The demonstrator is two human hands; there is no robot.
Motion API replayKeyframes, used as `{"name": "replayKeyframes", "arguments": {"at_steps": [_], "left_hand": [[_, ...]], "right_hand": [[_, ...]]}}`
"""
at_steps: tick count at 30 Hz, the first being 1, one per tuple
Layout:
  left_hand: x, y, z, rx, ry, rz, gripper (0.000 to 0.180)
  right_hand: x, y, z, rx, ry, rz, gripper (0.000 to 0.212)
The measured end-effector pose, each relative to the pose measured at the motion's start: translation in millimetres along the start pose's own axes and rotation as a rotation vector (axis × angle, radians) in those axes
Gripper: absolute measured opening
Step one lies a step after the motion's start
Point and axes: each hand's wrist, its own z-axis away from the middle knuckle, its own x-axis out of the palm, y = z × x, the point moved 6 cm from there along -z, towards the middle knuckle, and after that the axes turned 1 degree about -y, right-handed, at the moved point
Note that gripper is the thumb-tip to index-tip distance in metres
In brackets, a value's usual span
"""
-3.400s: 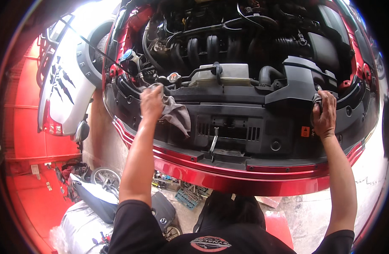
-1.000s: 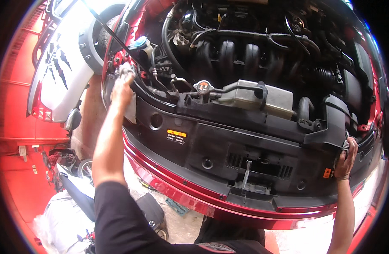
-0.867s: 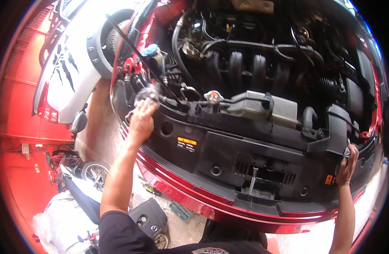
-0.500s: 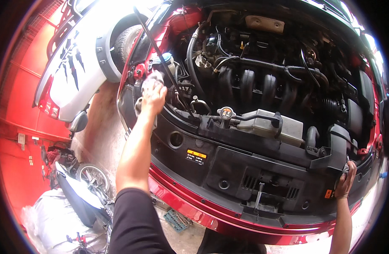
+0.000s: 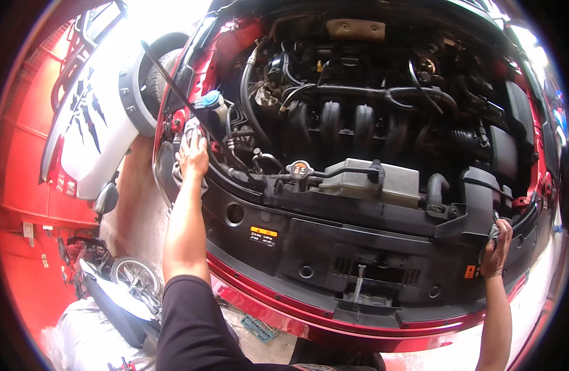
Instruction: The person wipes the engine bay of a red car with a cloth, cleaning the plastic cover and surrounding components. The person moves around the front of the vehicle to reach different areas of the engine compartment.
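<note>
My left hand (image 5: 193,156) is closed over a grey rag (image 5: 191,130), pressing it on the front left corner of a red car's engine bay. Just beyond its fingers are a red metal bracket (image 5: 176,120) and a reservoir with a blue cap (image 5: 210,101). Across the bay, my right hand (image 5: 498,252) grips a second grey rag (image 5: 493,233) beside the black plastic air duct (image 5: 481,191). Between the hands runs the black front cover panel (image 5: 358,235), with the radiator cap (image 5: 300,169) behind it.
A thin hood prop rod (image 5: 167,79) slants up past my left hand. The engine's black intake pipes (image 5: 332,120) and a pale plastic tank (image 5: 371,182) fill the middle. A white vehicle (image 5: 95,117) and a motorcycle (image 5: 133,275) stand at the left, near a teal tray (image 5: 259,328).
The view has shifted, so the engine bay sits farther left in the picture. My left hand has slid slightly with its rag near the red bracket. The right hand stays by the duct.
</note>
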Motion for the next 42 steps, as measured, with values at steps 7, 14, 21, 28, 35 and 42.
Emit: {"name": "replayKeyframes", "arguments": {"at_steps": [7, 14, 21, 28, 35, 42], "left_hand": [[-20, 94, 172, 0.439, -0.011, 0.17, 0.039], [-20, 70, 145, 0.322, 0.001, 0.062, 0.047], [-64, 116, 249, 0.209, -0.639, 0.875, 0.058], [-138, 172, 290, 0.195, -0.63, 1.799, 0.049], [-57, 310, 316, 0.509, -0.617, 0.826, 0.029], [-96, 528, 579, 1.141, -0.71, 0.568, 0.041]], "right_hand": [[-7, -4, 7, 0.0, 0.033, 0.016, 0.047], [-6, -14, 3, -0.044, 0.098, 0.027, 0.044], [0, -7, 11, 0.214, -0.025, 0.249, 0.036], [-144, -35, 140, 0.429, 0.438, -0.21, 0.027], [-193, -4, 597, 1.315, 0.529, -0.301, 0.022], [-88, -79, 916, 1.898, 0.009, -0.206, 0.026]]}}
